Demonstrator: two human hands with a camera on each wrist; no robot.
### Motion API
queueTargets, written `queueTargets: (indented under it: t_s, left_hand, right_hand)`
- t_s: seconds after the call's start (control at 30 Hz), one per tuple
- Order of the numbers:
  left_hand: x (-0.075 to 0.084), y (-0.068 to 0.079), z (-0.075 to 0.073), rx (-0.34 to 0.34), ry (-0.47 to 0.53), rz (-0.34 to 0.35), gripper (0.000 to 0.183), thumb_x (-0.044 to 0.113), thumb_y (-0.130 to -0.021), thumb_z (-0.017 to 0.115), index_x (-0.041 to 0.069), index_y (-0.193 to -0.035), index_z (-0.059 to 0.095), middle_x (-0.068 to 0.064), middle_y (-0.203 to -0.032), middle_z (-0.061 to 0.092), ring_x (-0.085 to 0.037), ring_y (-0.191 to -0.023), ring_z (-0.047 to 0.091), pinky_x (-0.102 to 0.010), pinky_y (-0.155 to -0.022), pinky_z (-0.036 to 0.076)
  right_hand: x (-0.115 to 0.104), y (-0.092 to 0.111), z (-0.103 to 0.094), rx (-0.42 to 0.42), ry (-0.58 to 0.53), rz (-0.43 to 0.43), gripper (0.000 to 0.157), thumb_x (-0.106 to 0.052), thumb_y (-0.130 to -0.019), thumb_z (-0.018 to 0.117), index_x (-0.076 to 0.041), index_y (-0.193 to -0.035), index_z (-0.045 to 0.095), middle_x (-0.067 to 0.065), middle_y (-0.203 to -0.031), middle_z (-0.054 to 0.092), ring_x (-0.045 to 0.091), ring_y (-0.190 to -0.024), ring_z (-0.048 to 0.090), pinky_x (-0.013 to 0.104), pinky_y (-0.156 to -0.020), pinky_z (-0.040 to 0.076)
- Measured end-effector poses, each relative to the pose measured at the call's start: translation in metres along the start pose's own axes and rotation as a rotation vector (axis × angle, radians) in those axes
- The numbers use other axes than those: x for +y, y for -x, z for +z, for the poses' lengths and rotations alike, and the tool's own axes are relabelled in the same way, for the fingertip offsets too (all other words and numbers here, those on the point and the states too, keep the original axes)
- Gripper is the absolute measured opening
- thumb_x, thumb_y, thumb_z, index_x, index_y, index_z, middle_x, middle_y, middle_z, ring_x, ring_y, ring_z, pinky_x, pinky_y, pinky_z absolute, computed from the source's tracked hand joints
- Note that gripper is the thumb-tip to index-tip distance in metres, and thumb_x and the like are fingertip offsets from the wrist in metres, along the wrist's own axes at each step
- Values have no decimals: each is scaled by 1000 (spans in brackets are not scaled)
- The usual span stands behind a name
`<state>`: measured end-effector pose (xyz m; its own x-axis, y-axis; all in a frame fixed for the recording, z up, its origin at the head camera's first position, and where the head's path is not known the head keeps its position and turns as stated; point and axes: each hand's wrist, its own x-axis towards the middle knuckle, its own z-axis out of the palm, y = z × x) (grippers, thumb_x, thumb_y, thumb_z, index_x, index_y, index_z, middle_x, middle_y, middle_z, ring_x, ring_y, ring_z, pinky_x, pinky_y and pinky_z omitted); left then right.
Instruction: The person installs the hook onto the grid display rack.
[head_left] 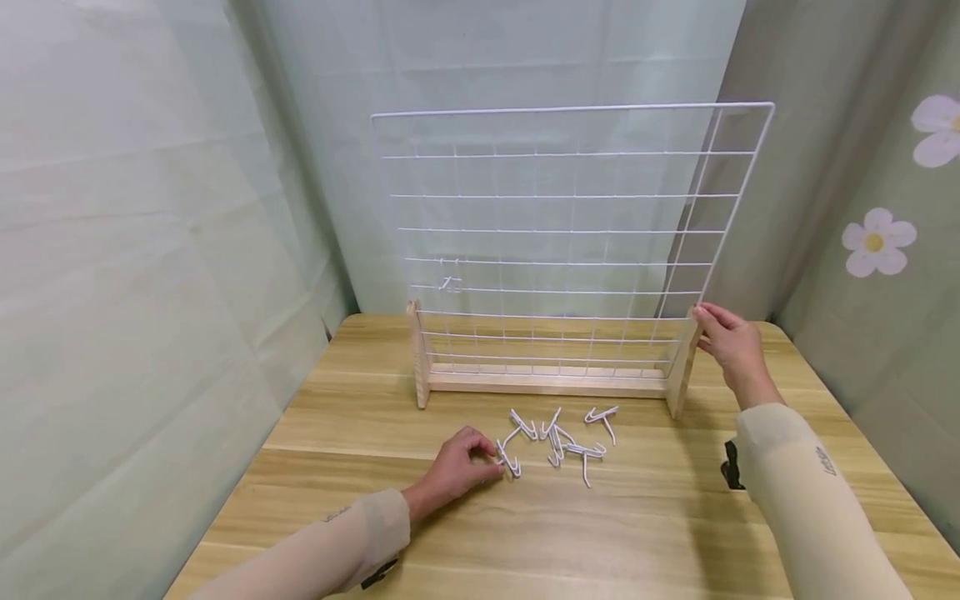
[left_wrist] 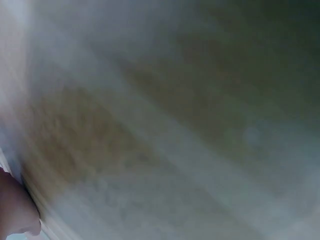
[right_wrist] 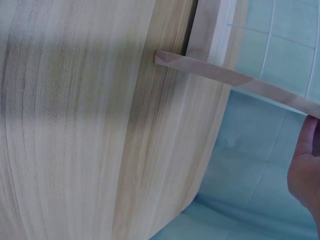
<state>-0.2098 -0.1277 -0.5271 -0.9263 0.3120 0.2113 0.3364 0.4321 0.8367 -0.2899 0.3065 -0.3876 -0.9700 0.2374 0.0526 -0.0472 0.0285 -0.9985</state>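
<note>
A white wire grid rack [head_left: 555,292] stands upright in a wooden base with two side posts. My right hand [head_left: 735,343] pinches the top of the right wooden post [head_left: 681,367]; the right wrist view also shows the hand [right_wrist: 305,170] at the upper end of that post [right_wrist: 215,72]. Low in front of the rack, my left hand [head_left: 457,467] holds a white wire hook [head_left: 510,461] between thumb and fingers, at the left of a loose group of hooks [head_left: 585,451]. Only a bit of the left hand [left_wrist: 17,207] shows in the blurred left wrist view.
One white hook [head_left: 448,283] hangs on the grid's lower left. The rack and loose hooks are on a wood-grain table [head_left: 615,533]. Pale green cloth [head_left: 187,250] surrounds the table at the back and both sides, with white flowers [head_left: 877,243] on the right.
</note>
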Motion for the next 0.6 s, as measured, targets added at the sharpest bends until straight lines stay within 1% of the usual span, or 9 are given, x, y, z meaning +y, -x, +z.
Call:
queueTargets:
  t_s: [0.07,0.2,0.33,0.4,0.5,0.6]
  left_hand:
    - [0,0,1,2,-28,1,25,15,-72,88,7,-86,69,-1,-90,60,-18,-88,55,-29,-81,45]
    - [1,-2,4,15,-103,-13,25,21,-72,89,11,-83,69,4,-90,59,-15,-88,55,-33,-84,41]
    - [1,-3,8,32,-168,-22,24,26,-71,89,15,-80,69,7,-89,58,-15,-88,55,-37,-84,35]
    - [1,-3,9,40,-191,-29,23,26,-72,88,16,-79,70,8,-88,58,-16,-89,54,-37,-83,33]
    - [1,-4,11,48,-219,-41,20,26,-73,87,17,-78,70,10,-88,57,-15,-89,53,-37,-82,32]
    - [3,-3,12,61,-234,-37,17,24,-76,85,17,-77,70,10,-87,57,-15,-88,52,-37,-82,32]
  right_hand:
    - [0,0,0,1,-3,-3,62,-38,-95,64,1,-142,50,-15,-103,60,8,-101,56,12,-73,52]
    - [1,-1,-1,2,-19,-6,60,-36,-95,65,0,-141,52,-16,-101,61,8,-100,57,13,-72,52]
    - [1,-1,-1,4,5,2,61,-38,-94,65,-1,-141,52,-14,-105,60,9,-103,56,13,-74,52]
    - [0,0,-1,3,24,7,64,-40,-94,64,-1,-142,50,-11,-110,60,9,-104,56,13,-75,51]
    - [0,0,-1,0,37,10,67,-41,-94,63,1,-143,48,-9,-112,59,9,-104,55,12,-75,51]
    - [0,0,0,-1,37,9,66,-40,-94,63,1,-143,48,-9,-111,60,11,-106,56,13,-75,51]
